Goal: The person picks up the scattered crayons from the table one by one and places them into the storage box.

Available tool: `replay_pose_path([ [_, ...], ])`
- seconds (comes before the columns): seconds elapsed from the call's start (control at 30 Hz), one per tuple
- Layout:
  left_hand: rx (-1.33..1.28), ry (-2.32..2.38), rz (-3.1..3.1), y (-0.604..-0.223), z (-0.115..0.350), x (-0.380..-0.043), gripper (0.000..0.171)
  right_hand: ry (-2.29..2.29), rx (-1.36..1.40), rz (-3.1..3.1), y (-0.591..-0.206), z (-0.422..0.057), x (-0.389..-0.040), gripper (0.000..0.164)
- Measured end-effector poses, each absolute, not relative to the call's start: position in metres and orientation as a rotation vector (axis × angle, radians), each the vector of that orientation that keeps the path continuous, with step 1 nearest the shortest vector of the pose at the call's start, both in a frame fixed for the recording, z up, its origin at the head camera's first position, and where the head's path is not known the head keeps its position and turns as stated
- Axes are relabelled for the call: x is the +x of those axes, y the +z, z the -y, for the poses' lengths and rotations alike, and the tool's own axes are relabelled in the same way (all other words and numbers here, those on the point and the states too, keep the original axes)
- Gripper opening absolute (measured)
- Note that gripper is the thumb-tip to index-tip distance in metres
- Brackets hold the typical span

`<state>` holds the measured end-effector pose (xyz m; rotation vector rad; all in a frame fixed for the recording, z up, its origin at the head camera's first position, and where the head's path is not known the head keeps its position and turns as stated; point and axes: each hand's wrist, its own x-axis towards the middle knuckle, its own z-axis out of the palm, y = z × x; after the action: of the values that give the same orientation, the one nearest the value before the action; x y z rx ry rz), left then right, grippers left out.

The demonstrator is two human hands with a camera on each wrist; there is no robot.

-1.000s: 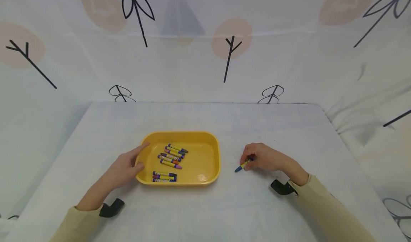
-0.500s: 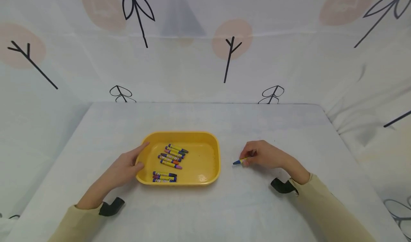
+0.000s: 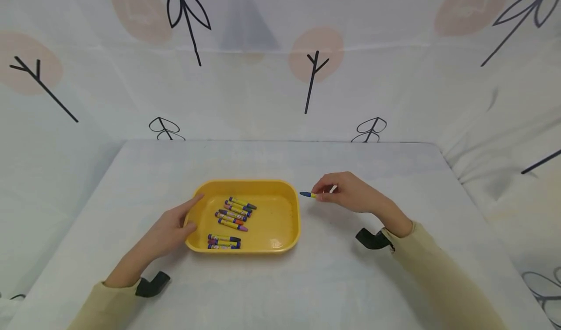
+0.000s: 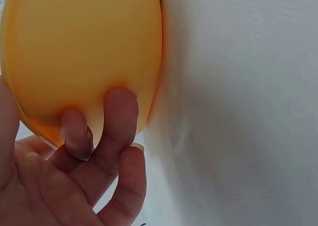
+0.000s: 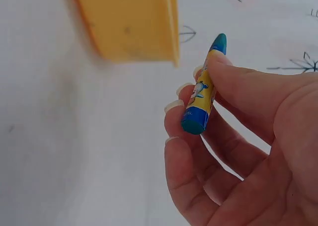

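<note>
My right hand (image 3: 352, 192) pinches a blue-green crayon (image 5: 202, 89) in a yellow-and-blue wrapper between thumb and fingers. In the head view the crayon's tip points left, just off the right rim of a yellow tray (image 3: 280, 223); a shadow falls on the table below the hand. My left hand (image 3: 164, 232) holds the tray's left end, and in the left wrist view its bent fingertips (image 4: 121, 107) press the outer wall. Several crayons (image 3: 232, 215) lie inside the tray toward its left side, in an upper group and a lower group.
A white cloth-covered table (image 3: 280, 291) lies beneath the tray. Behind it hangs a pale curtain (image 3: 254, 91) printed with leaves and twigs. Dark straps (image 3: 152, 284) show at both wrists.
My right hand has lifted the crayon off the table and carried it up and left toward the tray's right rim. The left hand and the tray have stayed in place.
</note>
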<state>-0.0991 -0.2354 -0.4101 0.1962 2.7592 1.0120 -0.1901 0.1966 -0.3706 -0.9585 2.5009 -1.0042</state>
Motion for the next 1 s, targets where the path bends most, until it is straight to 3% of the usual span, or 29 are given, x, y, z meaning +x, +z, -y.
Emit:
replay_pose_path([
  [0.43, 0.168, 1.043, -2.755, -0.411, 0.234, -0.097, 0.067, -0.991, -1.106, -2.38, -0.353, -0.114, -0.206, 0.023],
  [1.0, 0.156, 1.102, -2.729, -0.414, 0.233, -0.097, 0.068, -1.06, -1.085, -2.165, -0.373, -0.041, -0.214, 0.024],
])
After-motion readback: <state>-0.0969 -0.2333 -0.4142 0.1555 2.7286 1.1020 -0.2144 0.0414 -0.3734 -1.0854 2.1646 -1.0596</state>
